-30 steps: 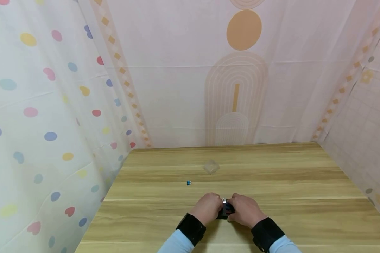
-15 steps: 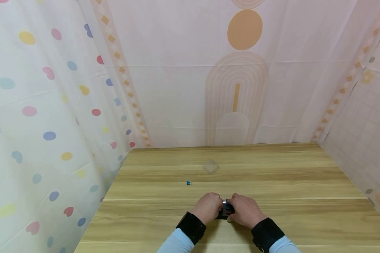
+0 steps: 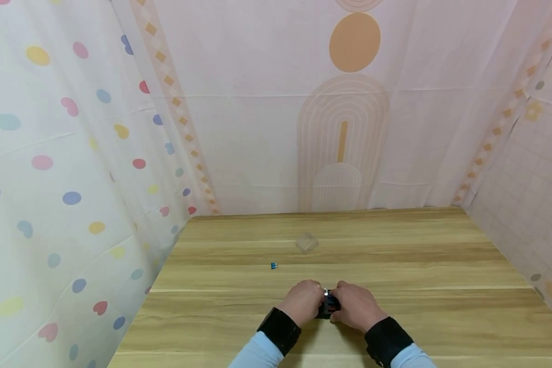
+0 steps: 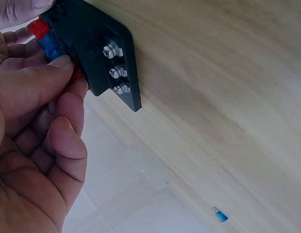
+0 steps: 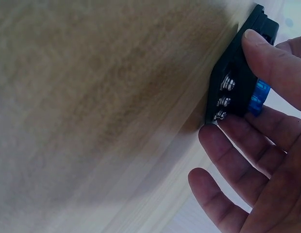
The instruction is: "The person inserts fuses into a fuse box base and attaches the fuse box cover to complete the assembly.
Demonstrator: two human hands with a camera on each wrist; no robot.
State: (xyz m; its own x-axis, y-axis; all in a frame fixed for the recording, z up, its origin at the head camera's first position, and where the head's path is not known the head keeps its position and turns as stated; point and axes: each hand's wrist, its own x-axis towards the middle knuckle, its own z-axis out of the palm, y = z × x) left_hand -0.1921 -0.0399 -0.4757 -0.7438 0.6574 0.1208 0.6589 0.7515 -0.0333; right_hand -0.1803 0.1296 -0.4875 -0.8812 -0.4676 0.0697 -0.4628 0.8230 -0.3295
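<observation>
A black fuse box [image 4: 94,43] with screw terminals along its side holds red and blue blade fuses; the blue fuses [image 5: 259,97] show in the right wrist view. My right hand [image 3: 359,306] grips the box, thumb on its edge and fingers around the opposite side. With thumb and forefinger, my left hand [image 3: 302,302] pinches a red blade fuse [image 4: 77,73] at the box, mostly covered by the fingertips. Beyond the hands, a loose blue blade fuse [image 3: 274,266] lies on the table.
A clear plastic cover [image 3: 307,243] lies farther back on the wooden table [image 3: 409,260]. Patterned curtains [image 3: 257,153] hang behind the table and along both sides.
Both hands stay at the fuse box in nearly the same place. The left wrist has shifted very slightly to the right. The loose fuse and clear cover have not moved.
</observation>
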